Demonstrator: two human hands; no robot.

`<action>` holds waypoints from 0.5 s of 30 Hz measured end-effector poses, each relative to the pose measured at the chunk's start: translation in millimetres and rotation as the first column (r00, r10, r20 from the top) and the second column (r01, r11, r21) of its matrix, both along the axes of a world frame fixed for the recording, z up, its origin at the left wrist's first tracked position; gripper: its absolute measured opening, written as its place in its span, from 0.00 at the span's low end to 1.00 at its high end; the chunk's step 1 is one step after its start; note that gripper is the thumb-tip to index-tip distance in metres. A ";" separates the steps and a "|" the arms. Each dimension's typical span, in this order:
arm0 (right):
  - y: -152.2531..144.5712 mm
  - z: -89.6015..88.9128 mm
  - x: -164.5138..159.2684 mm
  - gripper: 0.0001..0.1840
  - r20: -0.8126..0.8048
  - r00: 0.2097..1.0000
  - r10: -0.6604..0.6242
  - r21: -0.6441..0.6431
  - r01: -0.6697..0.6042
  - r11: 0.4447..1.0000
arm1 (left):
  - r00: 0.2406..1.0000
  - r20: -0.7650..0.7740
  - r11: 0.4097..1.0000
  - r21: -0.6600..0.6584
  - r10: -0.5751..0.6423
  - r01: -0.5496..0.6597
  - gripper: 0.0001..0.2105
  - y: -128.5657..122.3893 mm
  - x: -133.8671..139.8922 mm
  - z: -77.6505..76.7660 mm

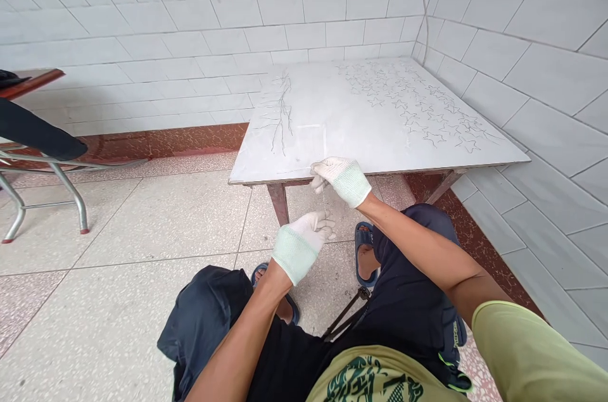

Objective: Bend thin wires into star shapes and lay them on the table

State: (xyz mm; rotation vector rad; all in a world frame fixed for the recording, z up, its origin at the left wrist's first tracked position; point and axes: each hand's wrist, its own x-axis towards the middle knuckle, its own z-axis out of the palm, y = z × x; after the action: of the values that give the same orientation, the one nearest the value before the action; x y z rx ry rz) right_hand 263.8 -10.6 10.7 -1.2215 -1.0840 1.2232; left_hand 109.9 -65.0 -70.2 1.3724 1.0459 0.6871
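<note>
My left hand (303, 238), in a white glove with a pale green cuff, is closed in front of the table edge. My right hand (338, 175), gloved the same way, is closed above and to the right of it, at the table's front edge. Between the two runs a thin wire (324, 201), its ends hidden in the fingers. Loose bent wires (284, 112) lie in a bundle on the left of the white tabletop (346, 130). Many wire star shapes (422, 112) are spread over its right side.
Tiled walls (332, 6) close off the back and right of the table. A wooden table leg (278, 202) stands left of my hands. On the far left are a metal-legged chair (76, 190) and a red-brown tabletop (45, 80). Pliers-like dark handles (349, 313) show between my legs.
</note>
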 end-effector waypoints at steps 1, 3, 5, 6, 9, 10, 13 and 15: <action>0.9 0.7 0.7 0.13 0.000 1.000 -0.002 -0.003 0.002 1.000 | 1.000 0.003 1.000 0.016 0.019 -0.019 0.23 -0.3 1.5 2.1; 6.3 3.8 3.3 0.12 0.012 1.000 -0.012 0.004 0.012 1.000 | 0.998 0.005 0.997 0.048 0.056 -0.056 0.21 0.4 1.7 7.4; 18.7 10.3 7.4 0.13 0.033 0.999 -0.021 0.041 0.020 0.999 | 0.996 0.001 0.993 0.079 0.088 -0.088 0.20 3.6 -2.1 12.5; 27.9 14.8 9.7 0.13 0.045 0.999 -0.025 0.067 0.022 0.997 | 0.994 -0.009 0.990 0.093 0.105 -0.103 0.21 6.1 -5.0 14.2; 64.2 30.3 14.2 0.12 0.099 0.992 -0.074 0.121 0.061 0.991 | 0.988 -0.069 0.987 0.094 0.139 -0.132 0.20 15.3 -12.3 12.0; 77.8 34.7 14.0 0.13 0.128 0.988 -0.088 0.123 0.072 0.990 | 0.985 -0.094 0.987 0.085 0.142 -0.134 0.19 18.6 -13.5 8.7; 117.1 40.3 7.1 0.12 0.275 0.955 -0.109 0.107 0.082 0.991 | 0.974 -0.178 0.987 0.105 0.139 -0.121 0.17 26.8 -14.1 -3.4; 140.0 37.9 -1.5 0.12 0.391 0.917 -0.083 0.069 0.061 0.996 | 0.948 -0.277 0.978 0.181 0.155 -0.107 0.16 30.2 -15.2 -8.0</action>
State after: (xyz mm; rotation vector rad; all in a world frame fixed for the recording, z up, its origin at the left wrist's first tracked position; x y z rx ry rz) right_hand 262.3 129.4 48.6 -1.4908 -1.3415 0.9032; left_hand 94.8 -34.8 -78.2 1.5902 1.3480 0.6943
